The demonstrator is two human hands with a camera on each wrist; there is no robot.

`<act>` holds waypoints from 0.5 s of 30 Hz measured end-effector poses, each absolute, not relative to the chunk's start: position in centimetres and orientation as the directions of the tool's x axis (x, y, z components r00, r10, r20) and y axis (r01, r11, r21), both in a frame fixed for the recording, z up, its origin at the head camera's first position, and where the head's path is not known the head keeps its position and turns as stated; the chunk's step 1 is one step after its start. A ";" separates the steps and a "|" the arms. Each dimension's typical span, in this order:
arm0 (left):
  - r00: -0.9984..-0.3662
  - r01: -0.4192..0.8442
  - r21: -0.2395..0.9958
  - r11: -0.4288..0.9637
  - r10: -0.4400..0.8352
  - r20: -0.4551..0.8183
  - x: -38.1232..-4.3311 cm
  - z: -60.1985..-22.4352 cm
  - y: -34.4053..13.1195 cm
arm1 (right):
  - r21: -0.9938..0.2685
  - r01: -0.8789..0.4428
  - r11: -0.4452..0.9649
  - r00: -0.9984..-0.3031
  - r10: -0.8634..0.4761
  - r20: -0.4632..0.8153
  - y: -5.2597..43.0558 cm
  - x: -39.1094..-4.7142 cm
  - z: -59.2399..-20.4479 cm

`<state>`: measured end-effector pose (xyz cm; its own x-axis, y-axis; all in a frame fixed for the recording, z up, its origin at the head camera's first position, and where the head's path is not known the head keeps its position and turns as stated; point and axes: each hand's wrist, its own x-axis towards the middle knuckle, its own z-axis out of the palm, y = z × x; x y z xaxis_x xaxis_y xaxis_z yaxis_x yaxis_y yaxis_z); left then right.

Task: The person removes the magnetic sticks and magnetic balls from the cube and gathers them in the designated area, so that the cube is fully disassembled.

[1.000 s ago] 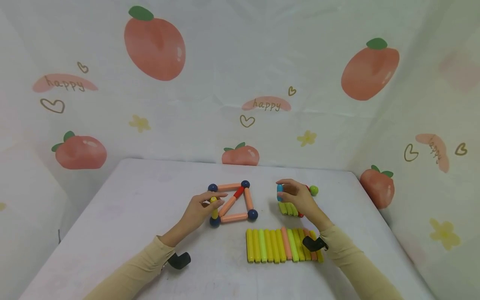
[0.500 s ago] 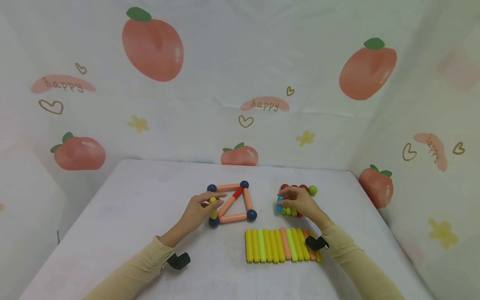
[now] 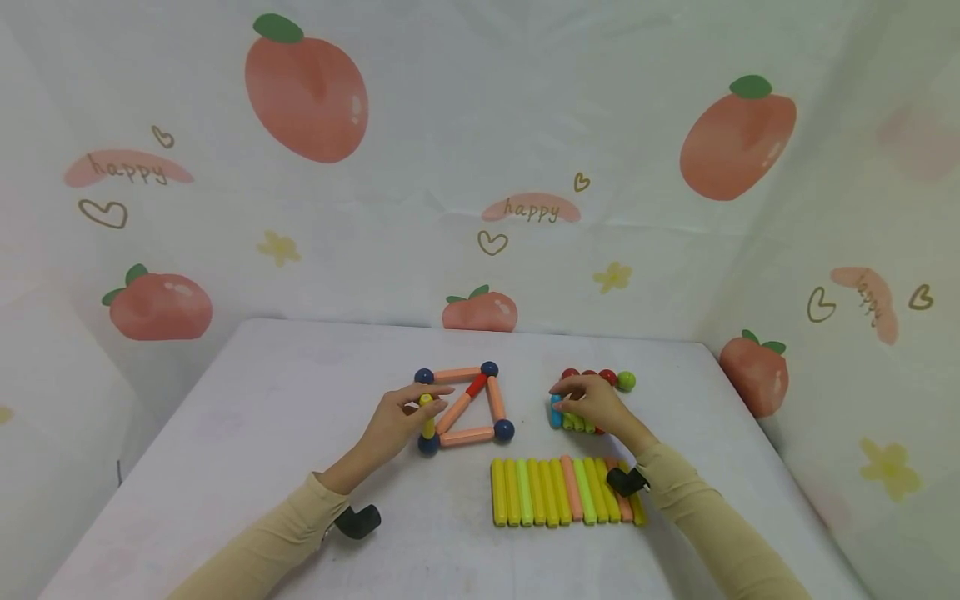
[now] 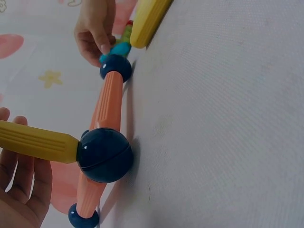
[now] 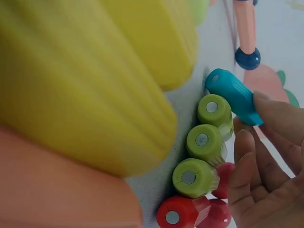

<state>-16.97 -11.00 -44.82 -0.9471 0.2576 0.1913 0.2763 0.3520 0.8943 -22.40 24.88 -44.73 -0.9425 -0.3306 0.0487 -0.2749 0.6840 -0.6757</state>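
Observation:
My left hand point(image 3: 397, 421) holds a yellow magnetic stick point(image 3: 427, 417) upright on a dark blue ball point(image 4: 105, 155), the near-left corner of a frame of orange sticks point(image 3: 468, 436) and blue balls. A diagonal of one orange and one red stick point(image 3: 476, 385) crosses that frame. At the right, my right hand point(image 3: 600, 404) pinches a short blue stick point(image 5: 232, 95) between thumb and fingers. The blue stick is at table level, tilted, next to a row of short green sticks point(image 5: 202, 139) and a short red stick point(image 5: 176, 211).
Nearer the front lies a row of long yellow, green and orange sticks point(image 3: 555, 492), below my right wrist. Behind the short sticks sit several red balls point(image 3: 607, 378) and a green ball point(image 3: 626, 381). A printed cloth backdrop point(image 3: 405, 250) stands behind the table.
My right hand has lowered the short blue stick to the table beside the short green ones, then shifted it slightly left. My left hand and the yellow stick stay in place.

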 end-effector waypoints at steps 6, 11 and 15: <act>-0.949 0.273 0.892 0.360 0.255 0.187 -17.1 -44.9 -11.0 | -0.669 -0.247 0.701 -0.946 -0.324 0.009 24.7 -22.5 -44.6; -0.950 0.270 0.891 0.365 0.252 0.185 -17.1 -44.9 -11.0 | -0.652 -0.235 0.721 -0.948 -0.319 -0.011 24.5 -22.6 -44.6; -0.950 0.270 0.891 0.365 0.250 0.185 -17.2 -44.9 -11.0 | -0.649 -0.234 0.724 -0.948 -0.318 -0.014 24.3 -22.6 -44.5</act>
